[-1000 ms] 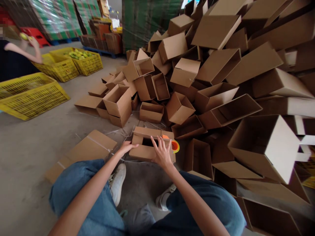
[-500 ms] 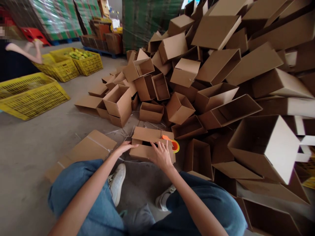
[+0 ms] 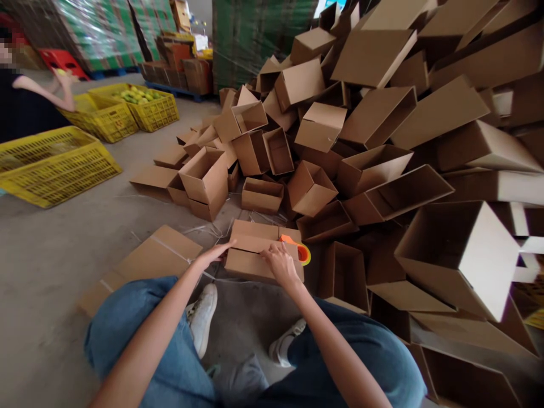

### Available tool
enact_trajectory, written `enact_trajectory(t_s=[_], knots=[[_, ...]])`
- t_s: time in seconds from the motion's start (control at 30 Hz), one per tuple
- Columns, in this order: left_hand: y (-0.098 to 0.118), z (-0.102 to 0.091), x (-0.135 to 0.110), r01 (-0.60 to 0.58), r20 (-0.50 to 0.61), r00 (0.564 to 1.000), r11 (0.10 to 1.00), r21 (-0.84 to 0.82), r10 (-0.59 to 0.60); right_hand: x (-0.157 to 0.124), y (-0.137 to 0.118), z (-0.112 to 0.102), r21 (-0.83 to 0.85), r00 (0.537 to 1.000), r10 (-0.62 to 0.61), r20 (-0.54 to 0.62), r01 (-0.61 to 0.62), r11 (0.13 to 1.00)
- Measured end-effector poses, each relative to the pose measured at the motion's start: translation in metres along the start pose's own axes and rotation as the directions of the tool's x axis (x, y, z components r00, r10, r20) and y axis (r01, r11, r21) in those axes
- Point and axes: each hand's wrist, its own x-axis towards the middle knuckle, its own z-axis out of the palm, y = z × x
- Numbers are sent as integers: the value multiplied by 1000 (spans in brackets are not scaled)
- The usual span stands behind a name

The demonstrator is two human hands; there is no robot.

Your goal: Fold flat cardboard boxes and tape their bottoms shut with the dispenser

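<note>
A small cardboard box [image 3: 255,249] lies on the concrete floor in front of my knees, its top flaps folded nearly closed. My left hand [image 3: 215,255] rests against the box's left end, fingers stretched along the flap edge. My right hand [image 3: 280,265] presses down on the near flap at the right, fingers curled onto the cardboard. An orange tape dispenser [image 3: 301,250] sits at the box's right end, just beyond my right hand.
A tall heap of open cardboard boxes [image 3: 382,130] fills the right and back. A flattened carton [image 3: 153,258] lies left of the box. Yellow plastic crates [image 3: 51,164] stand at the left, one with green fruit [image 3: 136,93]. Another person's arm [image 3: 42,93] is at the far left.
The box's flaps have come together, closing the dark gap. My right hand went from spread fingers to pressing the flap; my left hand slid along to the left end.
</note>
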Motion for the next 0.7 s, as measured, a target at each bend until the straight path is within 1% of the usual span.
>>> enact_trajectory(t_s=[0.1, 0.2, 0.3, 0.37, 0.5, 0.7], knots=[[-8, -5, 10, 53, -20, 998, 996, -73, -55, 2, 1, 2, 12, 1000, 7, 6, -7, 1000], [-14, -7, 18, 73, -11, 997, 993, -91, -74, 3, 2, 4, 31, 999, 43, -9, -43, 999], [-15, -7, 19, 100, -26, 994, 990, -95, -103, 6, 3, 5, 39, 994, 104, -30, -103, 994], [-14, -7, 16, 111, -41, 992, 989, -100, -116, 8, 4, 3, 49, 990, 141, -23, -139, 989], [-11, -7, 10, 74, -67, 994, 992, -104, -81, 10, 5, 2, 74, 983, 183, 3, -183, 980], [-1, -4, 4, 46, -174, 984, 999, 6, -44, 10, 5, 5, 77, 981, 194, -2, -193, 978]])
